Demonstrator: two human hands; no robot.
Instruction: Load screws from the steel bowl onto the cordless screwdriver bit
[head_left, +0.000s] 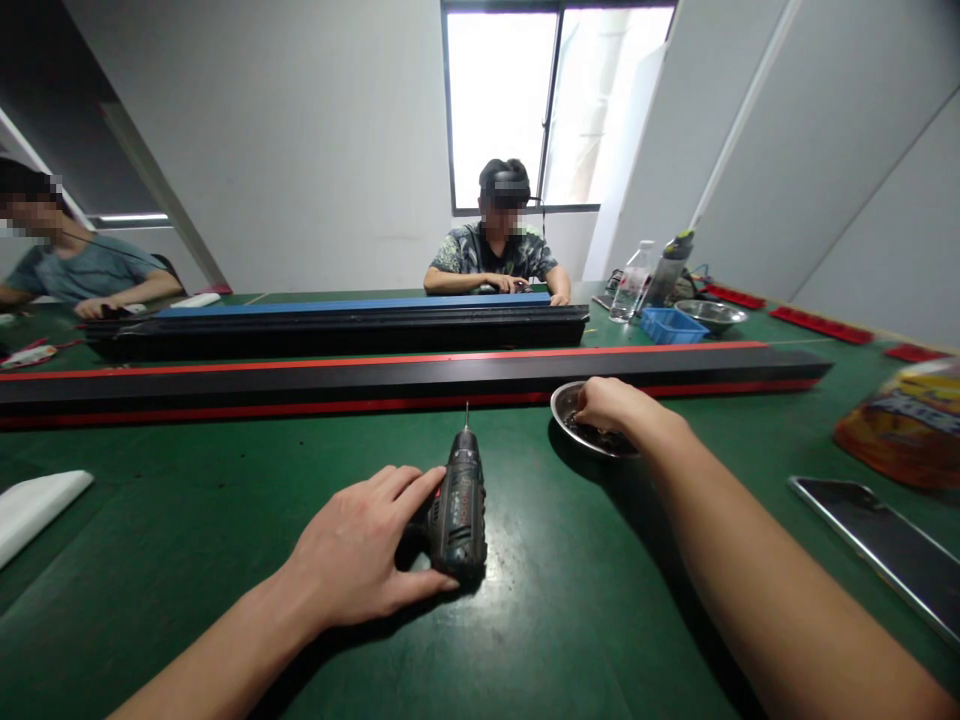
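A black cordless drill (461,510) lies on the green table (525,630), its thin bit pointing away from me. My left hand (375,540) grips it from the left, thumb at the rear end and fingers along the body. My right hand (615,408) reaches into a round metal bowl (559,410) of small dark pieces, its fingertips bunched together and down among them. What those fingertips hold, if anything, is hidden. Just beyond the drill and the bowl, a long black bar with red edges (360,380) runs across the table.
Behind the bar lies a black and blue profile (337,325). A phone (877,540) and an orange bag (907,425) are at right, a white object (41,505) at left. Bottles, a blue basket (671,325) and another bowl stand farther back. Two people sit across the table.
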